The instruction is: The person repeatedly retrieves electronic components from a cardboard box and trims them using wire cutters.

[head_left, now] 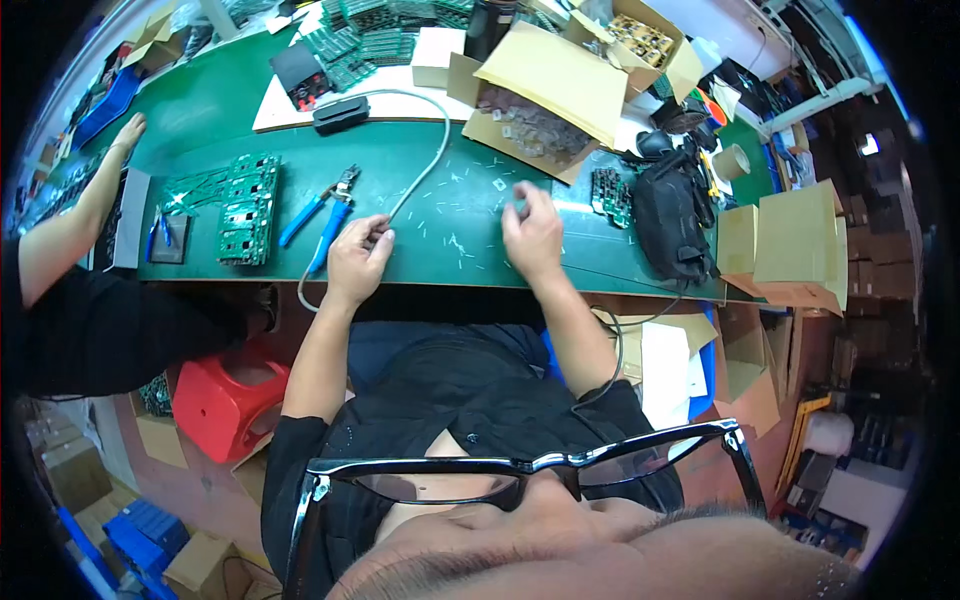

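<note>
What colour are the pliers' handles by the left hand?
The handles are blue, clearest in the head view.

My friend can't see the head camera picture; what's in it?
A person's left hand is over a grey cable beside blue-handled metal pliers; the right hand over a green workbench scattered with small pale bits. Beyond lies an open brown cardboard box; green circuit boards sit left.

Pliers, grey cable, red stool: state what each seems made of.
Pliers: apparently metal head, by its grey sheen; evenly blue grips, probably plastic.
Grey cable: smooth, curving sheath, likely plastic or rubber.
Red stool: probably moulded plastic, satin, given its uniform colour.
</note>
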Tool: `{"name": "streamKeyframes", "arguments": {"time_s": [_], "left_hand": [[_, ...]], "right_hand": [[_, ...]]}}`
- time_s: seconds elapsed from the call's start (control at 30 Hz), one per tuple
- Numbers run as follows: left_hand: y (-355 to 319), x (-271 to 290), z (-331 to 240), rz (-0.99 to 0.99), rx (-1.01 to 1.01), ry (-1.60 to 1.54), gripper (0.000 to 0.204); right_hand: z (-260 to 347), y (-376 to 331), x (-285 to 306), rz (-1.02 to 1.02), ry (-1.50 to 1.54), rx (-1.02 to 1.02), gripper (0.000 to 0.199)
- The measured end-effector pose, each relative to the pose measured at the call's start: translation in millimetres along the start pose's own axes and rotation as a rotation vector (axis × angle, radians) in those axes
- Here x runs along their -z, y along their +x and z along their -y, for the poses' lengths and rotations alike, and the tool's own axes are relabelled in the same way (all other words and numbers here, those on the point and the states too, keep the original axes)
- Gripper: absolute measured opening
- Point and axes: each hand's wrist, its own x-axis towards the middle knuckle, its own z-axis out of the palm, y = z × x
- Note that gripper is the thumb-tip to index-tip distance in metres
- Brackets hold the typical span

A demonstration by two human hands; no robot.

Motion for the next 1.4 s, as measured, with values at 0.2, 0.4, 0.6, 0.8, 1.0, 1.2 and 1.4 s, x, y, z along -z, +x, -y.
{"name": "streamKeyframes", "arguments": {"time_s": [0.2, 0.4, 0.6, 0.8, 1.0, 1.2, 1.4], "left_hand": [[0.5, 5.7, -2.8, -0.03, -0.106, 0.032, 0.026], [-1.0, 6.1, -1.1, -0.027, -0.123, 0.072, 0.026], [2.4, 5.2, -2.7, -0.005, -0.112, 0.071, 0.025], [2.0, 5.4, -3.2, -0.032, -0.125, 0.098, 0.025], [3.1, 3.6, -4.2, -0.036, -0.138, 0.069, 0.025], [2.9, 4.7, -5.6, -0.043, -0.131, 0.129, 0.023], [4.4, 2.3, -11.0, -0.043, -0.137, 0.151, 0.018]], "right_hand": [[-1.9, 43.5, -19.3, 0.05, -0.288, 0.133, 0.049], [-8.3, 42.2, -23.9, 0.114, -0.096, 0.1, 0.049], [-15.6, 29.9, -24.1, 0.019, 0.082, 0.152, 0.048], [-1.9, 22.6, -31.5, 0.002, 0.411, 0.171, 0.047], [33.2, 22.9, -41.1, 0.069, 0.707, 0.108, 0.055], [45.7, 40.4, -48.0, 0.254, 0.974, -0.004, 0.065], [49.0, 85.7, -59.3, 0.566, 1.248, -0.231, 0.057]]}}
